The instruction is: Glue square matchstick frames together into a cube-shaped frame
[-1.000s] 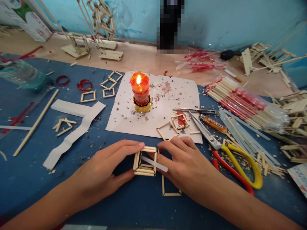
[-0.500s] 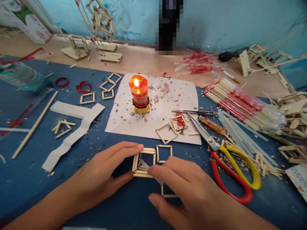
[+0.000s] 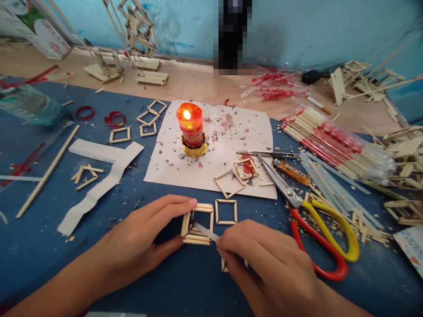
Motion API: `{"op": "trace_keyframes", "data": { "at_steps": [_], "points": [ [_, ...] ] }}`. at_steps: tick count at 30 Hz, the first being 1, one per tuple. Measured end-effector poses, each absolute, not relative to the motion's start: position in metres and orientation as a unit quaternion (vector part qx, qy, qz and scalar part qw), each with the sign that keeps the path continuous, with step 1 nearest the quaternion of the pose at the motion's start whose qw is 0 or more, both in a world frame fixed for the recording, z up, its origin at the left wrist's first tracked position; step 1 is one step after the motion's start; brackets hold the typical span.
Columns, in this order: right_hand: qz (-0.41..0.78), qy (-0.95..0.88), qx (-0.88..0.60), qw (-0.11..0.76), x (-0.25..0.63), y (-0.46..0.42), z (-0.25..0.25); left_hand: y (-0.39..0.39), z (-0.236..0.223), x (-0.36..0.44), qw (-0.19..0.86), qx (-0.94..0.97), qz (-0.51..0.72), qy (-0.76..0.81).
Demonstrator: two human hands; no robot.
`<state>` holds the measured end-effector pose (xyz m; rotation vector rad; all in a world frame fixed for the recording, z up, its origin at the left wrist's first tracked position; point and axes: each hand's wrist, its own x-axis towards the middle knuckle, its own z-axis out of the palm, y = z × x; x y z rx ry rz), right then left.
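Between the thumb and fingers of my left hand (image 3: 145, 237) a small box-shaped frame of wooden sticks (image 3: 198, 241) is held on the blue mat. My right hand (image 3: 264, 259) pinches a narrow translucent plastic strip (image 3: 206, 231); its far end reaches inside the stick frame, near the left corner, which looks dark. A flat stick square (image 3: 217, 212) lies just right of the frame. Another stick square (image 3: 224, 266) is mostly hidden under my right hand. Behind the frame, a lit candle in a red cup (image 3: 190, 127) stands on white paper (image 3: 161, 163) strewn with crumbs.
Scissors (image 3: 294, 198), a utility knife (image 3: 274, 154) and an orange-handled tool (image 3: 292, 171) lie to the right. Beyond them are bagged sticks (image 3: 333, 141) and translucent strips (image 3: 324, 185). Bent white paper strips (image 3: 99, 189) and a long stick (image 3: 49, 169) lie left. Stick structures (image 3: 140, 33) stand behind.
My right thumb and fingers have closed together on the plastic strip, and that hand has drawn slightly right from the frame. My left hand stays on the frame.
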<state>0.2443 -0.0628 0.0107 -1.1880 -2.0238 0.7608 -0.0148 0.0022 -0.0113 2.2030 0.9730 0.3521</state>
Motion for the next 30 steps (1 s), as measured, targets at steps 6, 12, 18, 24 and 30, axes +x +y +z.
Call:
{"op": "trace_keyframes", "data": {
  "at_steps": [6,12,18,24,30],
  "points": [
    [0.277,-0.718,-0.510,0.384,0.253,-0.068,0.016,0.003,-0.009,-0.014,0.358,0.837,0.149,0.387],
    [0.300,-0.637,-0.572,0.421,0.259,-0.065,0.019,0.005,-0.002,-0.011,0.408,0.798,0.146,0.420],
    [0.328,-0.562,-0.563,0.509,0.255,-0.042,0.040,0.016,0.027,-0.009,0.504,0.720,0.204,0.431],
    [0.344,-0.545,-0.496,0.582,0.244,0.004,0.068,0.037,0.045,-0.012,0.503,0.717,0.239,0.419],
    [0.338,-0.540,-0.460,0.619,0.236,0.051,0.057,0.050,0.042,-0.017,0.503,0.704,0.258,0.431]
  ]
}}
